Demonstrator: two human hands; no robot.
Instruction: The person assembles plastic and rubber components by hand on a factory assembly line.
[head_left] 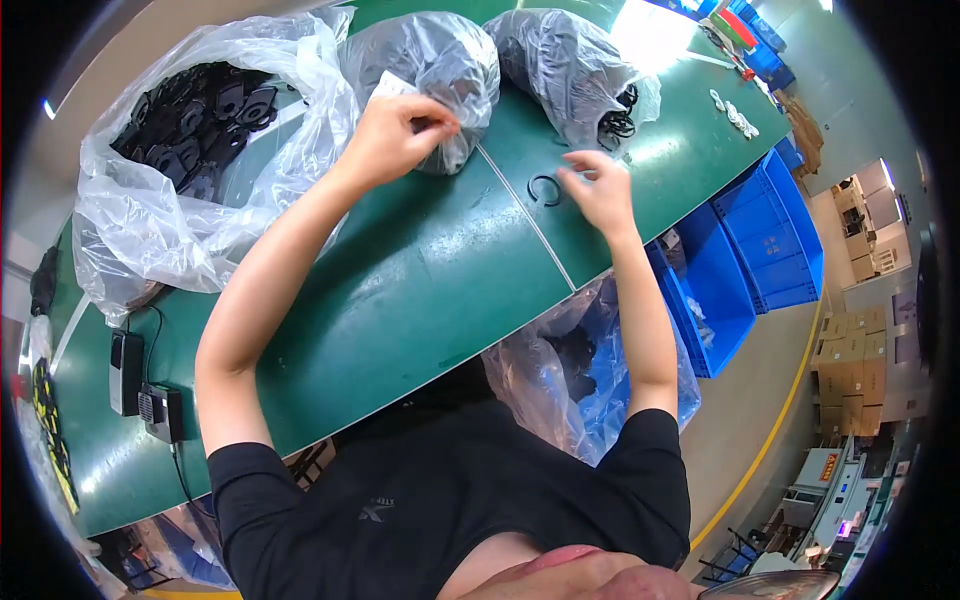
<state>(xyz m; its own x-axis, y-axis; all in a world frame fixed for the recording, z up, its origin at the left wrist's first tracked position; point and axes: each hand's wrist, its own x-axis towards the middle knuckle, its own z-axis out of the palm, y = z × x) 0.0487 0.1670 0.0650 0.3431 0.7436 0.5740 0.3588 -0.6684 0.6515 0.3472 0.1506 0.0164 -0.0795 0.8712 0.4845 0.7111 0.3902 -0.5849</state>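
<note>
My left hand (400, 135) is raised in front of a filled clear plastic bag (425, 60), its thumb and fingers curled together. Whether anything small sits between those fingertips is hidden. To the right, my right hand (602, 192) hovers over the green table (430, 260), thumb and forefinger apart. Just left of its thumb is a thin black ring (544, 191) with a gap in it. Beyond that hand lies another clear bag (560, 70), with black ring-like parts (618, 118) at its mouth.
A large opened plastic bag (150, 240) of flat black parts (190, 120) stands at the left. Small white parts (735, 115) lie far right. Blue bins (770, 240) and a clear bag (570, 370) sit beyond the table's edge. Two black corded devices (160, 412) rest near left.
</note>
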